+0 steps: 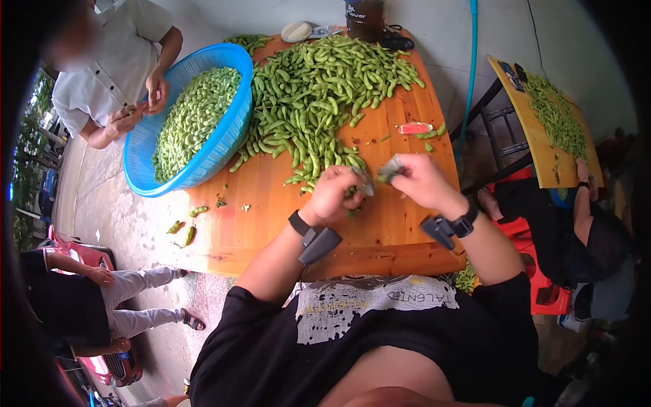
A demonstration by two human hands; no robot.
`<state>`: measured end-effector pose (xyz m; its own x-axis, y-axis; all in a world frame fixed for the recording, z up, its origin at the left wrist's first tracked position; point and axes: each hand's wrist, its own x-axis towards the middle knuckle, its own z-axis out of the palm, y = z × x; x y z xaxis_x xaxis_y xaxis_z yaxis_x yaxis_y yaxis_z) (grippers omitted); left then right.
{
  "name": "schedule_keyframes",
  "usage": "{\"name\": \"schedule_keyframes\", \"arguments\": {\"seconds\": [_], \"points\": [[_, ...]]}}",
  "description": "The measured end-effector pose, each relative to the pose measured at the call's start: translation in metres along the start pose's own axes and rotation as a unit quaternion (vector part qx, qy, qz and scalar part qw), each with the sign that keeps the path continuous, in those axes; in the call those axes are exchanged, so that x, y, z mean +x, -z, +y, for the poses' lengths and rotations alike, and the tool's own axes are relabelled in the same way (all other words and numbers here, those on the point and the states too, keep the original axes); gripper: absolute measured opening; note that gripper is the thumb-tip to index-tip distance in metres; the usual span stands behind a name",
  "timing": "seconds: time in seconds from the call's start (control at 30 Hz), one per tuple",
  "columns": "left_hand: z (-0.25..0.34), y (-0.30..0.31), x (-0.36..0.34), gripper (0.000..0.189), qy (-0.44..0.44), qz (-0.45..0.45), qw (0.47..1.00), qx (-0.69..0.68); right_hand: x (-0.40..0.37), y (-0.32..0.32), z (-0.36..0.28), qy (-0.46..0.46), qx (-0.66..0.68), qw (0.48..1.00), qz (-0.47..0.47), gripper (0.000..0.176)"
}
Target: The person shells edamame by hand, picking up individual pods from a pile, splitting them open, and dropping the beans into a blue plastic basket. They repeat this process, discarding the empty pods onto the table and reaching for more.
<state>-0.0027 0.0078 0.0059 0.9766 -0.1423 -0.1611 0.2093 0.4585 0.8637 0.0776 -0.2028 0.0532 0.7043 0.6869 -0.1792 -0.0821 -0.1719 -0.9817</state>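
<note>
My left hand (333,197) is closed around green soybean pods (351,192), just above the wooden table. Something shiny and translucent shows at its thumb tip. Close beside it on the right, my right hand (426,182) pinches a small dark-green and greyish piece between thumb and fingers; what it is I cannot tell. Beyond both hands spreads a large heap of soybean pods (312,102), its near end reaching my left hand. A blue plastic basket (203,178) full of shelled green beans (196,122) stands tilted at the table's left side.
A red packet (415,128) and loose pods lie on the right of the wooden table (271,234). A dark container (365,20) stands at the back. Across the basket, a person (112,74) works with both hands. Another person sits at a second table (522,115) with pods.
</note>
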Motion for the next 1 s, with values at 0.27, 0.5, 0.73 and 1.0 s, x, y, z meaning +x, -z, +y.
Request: {"name": "schedule_keyframes", "arguments": {"seconds": [0.27,0.5,0.73,1.0], "points": [[0.016,0.009,0.009,0.011,0.029,0.137,0.973,-0.185,0.072,0.018,-0.020,0.242,-0.535,0.809,0.021,0.021],[0.025,0.016,0.009,0.013,-0.044,0.190,0.969,-0.151,0.157,-0.003,0.007,0.187,-0.572,0.793,0.089,0.012],[0.031,0.005,0.001,0.015,-0.142,0.248,0.953,0.102,0.075,-0.005,-0.027,0.260,-0.331,0.907,-0.003,0.018],[0.023,-0.010,-0.005,0.018,-0.026,0.029,0.997,-0.068,0.020,-0.023,-0.008,0.181,0.018,0.983,-0.011,0.026]]}}
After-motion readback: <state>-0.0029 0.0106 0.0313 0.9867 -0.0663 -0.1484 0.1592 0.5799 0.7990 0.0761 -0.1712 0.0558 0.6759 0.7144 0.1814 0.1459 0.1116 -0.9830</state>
